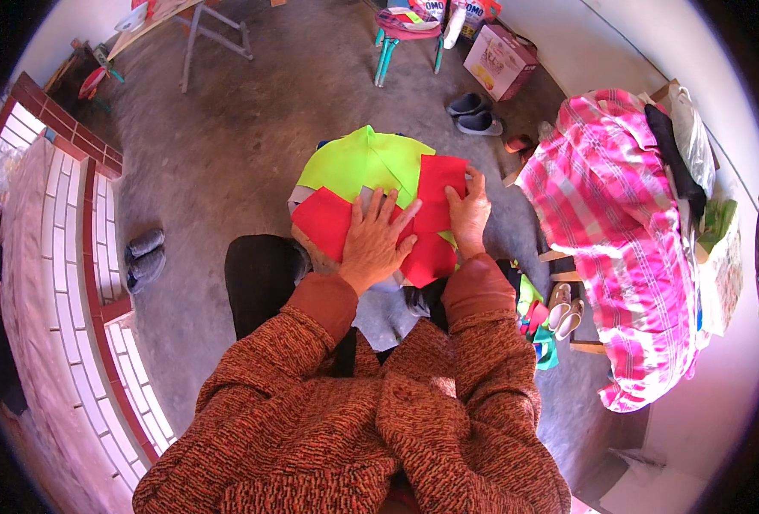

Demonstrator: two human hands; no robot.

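Observation:
A lime-yellow piece of cloth (345,164) and red cloth pieces are spread over a low support in front of my knees. My left hand (375,244) lies flat with fingers apart, over the inner part of a red piece on the left (324,221). At the right edge of an upright red rectangle of cloth (435,193), my right hand (472,214) has its thumb on top and its fingers curled round the edge. Another red piece (429,259) lies below, between my hands. Most of the support is hidden under the cloth.
A bed-like surface with a pink plaid cover (610,223) stands at the right. On the floor beside it are colourful cloth scraps (529,300) and pale clogs (565,310). Dark slippers (473,116), a stool (407,30) and a carton (501,62) stand farther off; grey shoes (145,257) lie left.

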